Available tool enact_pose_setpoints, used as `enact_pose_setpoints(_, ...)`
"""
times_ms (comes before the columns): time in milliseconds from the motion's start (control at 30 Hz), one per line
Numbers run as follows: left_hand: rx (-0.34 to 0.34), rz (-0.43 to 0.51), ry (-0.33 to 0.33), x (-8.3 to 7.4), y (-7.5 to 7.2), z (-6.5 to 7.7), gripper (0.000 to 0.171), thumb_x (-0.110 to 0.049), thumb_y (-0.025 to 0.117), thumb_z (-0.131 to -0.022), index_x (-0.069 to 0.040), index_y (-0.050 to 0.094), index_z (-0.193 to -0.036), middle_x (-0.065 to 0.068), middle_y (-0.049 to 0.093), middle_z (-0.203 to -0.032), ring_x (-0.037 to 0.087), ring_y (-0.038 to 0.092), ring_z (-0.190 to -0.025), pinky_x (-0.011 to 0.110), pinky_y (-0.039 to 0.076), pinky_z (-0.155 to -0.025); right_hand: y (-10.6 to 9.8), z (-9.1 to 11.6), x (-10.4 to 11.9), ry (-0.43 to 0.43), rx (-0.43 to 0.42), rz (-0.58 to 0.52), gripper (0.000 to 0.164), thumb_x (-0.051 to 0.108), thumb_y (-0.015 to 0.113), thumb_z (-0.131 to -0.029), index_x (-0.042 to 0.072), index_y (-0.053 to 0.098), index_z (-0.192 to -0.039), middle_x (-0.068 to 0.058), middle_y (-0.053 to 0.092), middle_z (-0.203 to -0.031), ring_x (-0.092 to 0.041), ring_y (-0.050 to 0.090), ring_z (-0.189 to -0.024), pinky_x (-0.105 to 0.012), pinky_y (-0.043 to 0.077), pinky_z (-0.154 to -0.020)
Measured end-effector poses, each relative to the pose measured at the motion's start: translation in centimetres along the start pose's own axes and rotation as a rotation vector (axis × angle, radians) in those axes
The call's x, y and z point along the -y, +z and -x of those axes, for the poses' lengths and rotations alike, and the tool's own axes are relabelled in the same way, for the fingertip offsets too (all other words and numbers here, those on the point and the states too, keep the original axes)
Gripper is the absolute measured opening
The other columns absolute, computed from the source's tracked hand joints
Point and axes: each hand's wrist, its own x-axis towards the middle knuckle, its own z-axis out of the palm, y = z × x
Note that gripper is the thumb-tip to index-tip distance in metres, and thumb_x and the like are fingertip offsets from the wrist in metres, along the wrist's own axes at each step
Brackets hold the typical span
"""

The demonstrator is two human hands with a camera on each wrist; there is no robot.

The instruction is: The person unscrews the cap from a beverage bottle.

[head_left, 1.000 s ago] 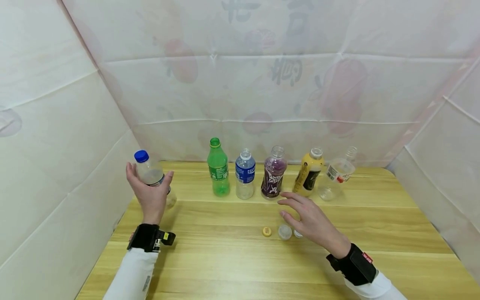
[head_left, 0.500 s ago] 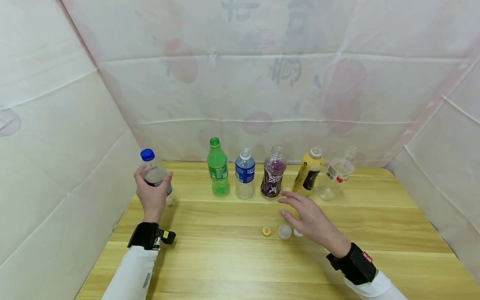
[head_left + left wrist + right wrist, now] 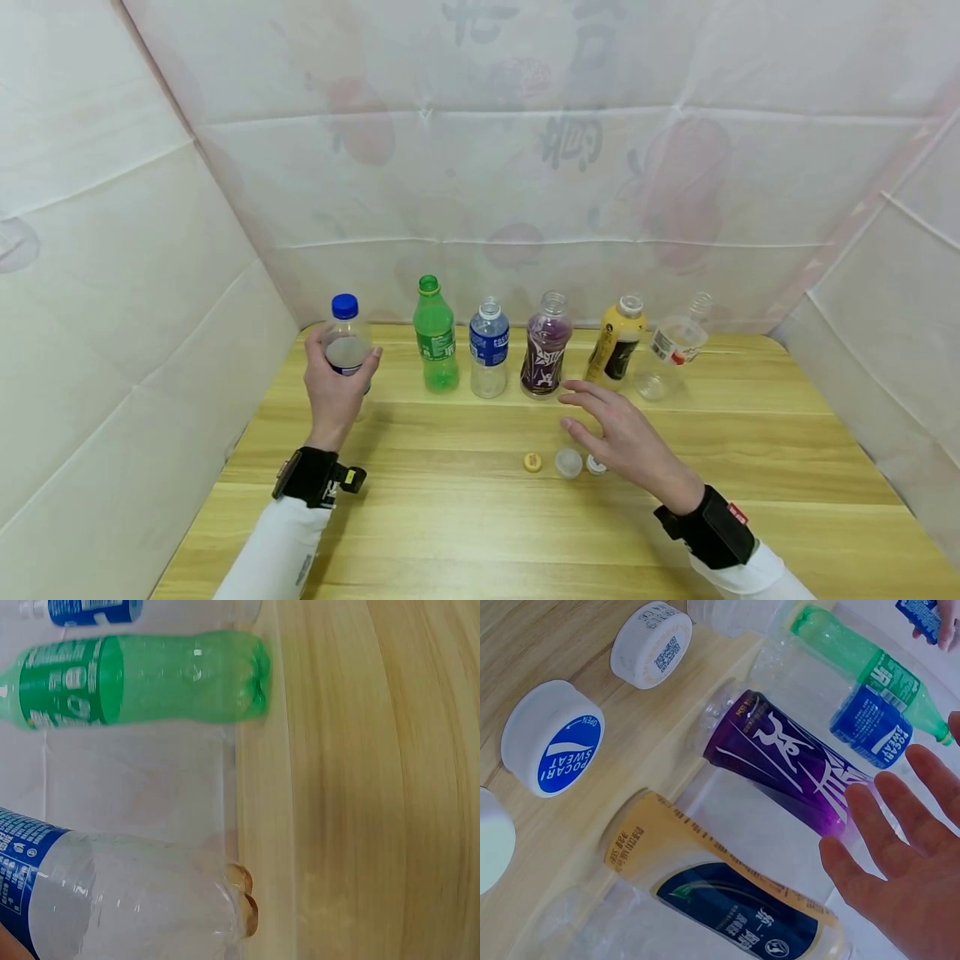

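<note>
My left hand (image 3: 339,400) grips a clear plastic bottle with a blue cap (image 3: 345,307) and a blue label, held upright at the left. In the left wrist view that clear bottle (image 3: 142,896) shows its lower half; whether its base touches the table I cannot tell. My right hand (image 3: 626,442) hovers above the table with fingers spread, holding nothing. Close to it lie a yellow cap (image 3: 532,462), a translucent cap (image 3: 568,463) and a white cap (image 3: 596,464), partly covered. The right wrist view shows a white cap with a blue printed top (image 3: 555,739).
Uncapped bottles stand in a row along the back of the wooden table (image 3: 450,517): a green bottle (image 3: 437,337), a blue-labelled bottle (image 3: 489,346), a purple bottle (image 3: 546,354), a yellow bottle (image 3: 617,346) and a clear bottle (image 3: 663,367). Pale cloth walls (image 3: 480,183) enclose the table.
My left hand has carried the blue-capped bottle to the right, towards the green bottle, and it now stands straighter. My right hand has stayed almost still.
</note>
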Motion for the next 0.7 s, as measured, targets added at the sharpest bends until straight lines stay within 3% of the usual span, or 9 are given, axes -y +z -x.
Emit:
enact_pose_setpoints(267,0.082,-0.031,0.144,-1.5,1.7,1.3,0.074,-0.009,0.087,-0.081,0.0,0.044,-0.141,0.029,0.06,-0.127,0.046,0.063,-0.106,0.06,0.052,-0.08,-0.1,0.1,0.1,0.046,-0.014,-0.035,0.044,0.017,0.072,-0.099,0.0,0.06,-0.138,-0.018,0.061,-0.14,-0.038,0.059,-0.127,-0.058,0.05,-0.103)
enact_pose_setpoints(500,0.224,-0.105,0.293,-3.1,3.0,2.5,0.075,-0.011,0.088,-0.079,0.002,0.044,-0.139,0.028,0.061,-0.12,0.044,0.066,-0.097,0.058,0.059,-0.069,0.1,-0.2,0.8,0.183,-0.048,-0.149,0.054,0.025,0.06,-0.107,-0.003,0.045,-0.15,-0.022,0.058,-0.144,-0.039,0.058,-0.129,-0.059,0.048,-0.104)
enact_pose_setpoints(700,0.336,-0.185,0.358,-4.1,4.4,3.3,0.077,-0.013,0.091,-0.077,0.002,0.047,-0.138,0.026,0.065,-0.121,0.042,0.069,-0.099,0.054,0.062,-0.074,0.2,-0.7,1.6,0.242,-0.088,-0.273,0.052,0.027,0.049,-0.111,0.001,0.04,-0.155,-0.021,0.051,-0.152,-0.042,0.05,-0.137,-0.062,0.041,-0.109)
